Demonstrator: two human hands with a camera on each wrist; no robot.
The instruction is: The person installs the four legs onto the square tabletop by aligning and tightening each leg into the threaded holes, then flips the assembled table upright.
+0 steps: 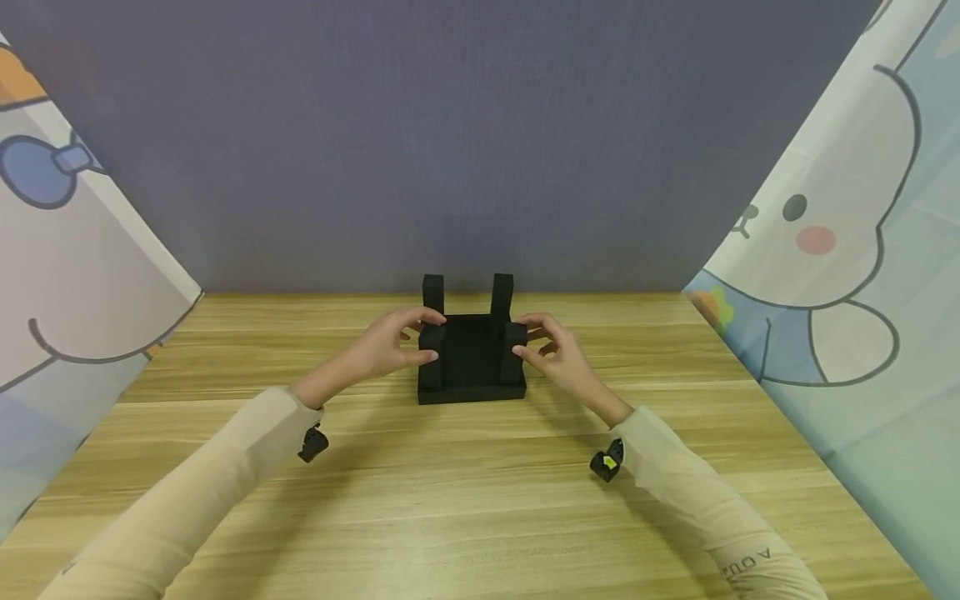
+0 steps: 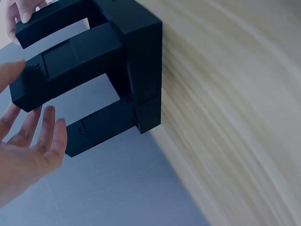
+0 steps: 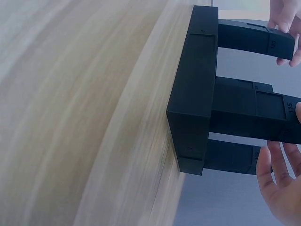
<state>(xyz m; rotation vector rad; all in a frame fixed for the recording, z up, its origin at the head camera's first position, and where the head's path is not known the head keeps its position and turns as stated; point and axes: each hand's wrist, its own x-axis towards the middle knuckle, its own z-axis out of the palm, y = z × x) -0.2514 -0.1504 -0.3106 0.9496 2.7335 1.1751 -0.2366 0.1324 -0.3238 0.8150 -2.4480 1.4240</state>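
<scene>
A black square base (image 1: pixel 471 393) with several upright black posts stands on the table. My left hand (image 1: pixel 390 342) pinches the top of the front left post (image 1: pixel 432 371) between thumb and fingers. On the other side, the front right post (image 1: pixel 513 371) is pinched near its top by my right hand (image 1: pixel 558 357). Both wrist views show raised markings on the posts, such as the front right post (image 3: pixel 235 110), where "115" can be read. Behind them rise a back left post (image 1: pixel 433 292) and a back right post (image 1: pixel 502 293), close to the fingertips.
The wood-grain table (image 1: pixel 465 500) meets a grey-blue panel (image 1: pixel 465 150) just behind the black base. Cartoon-printed cloths hang on the left (image 1: pixel 67 275) and right (image 1: pixel 840 217). A small black device hangs at each wrist.
</scene>
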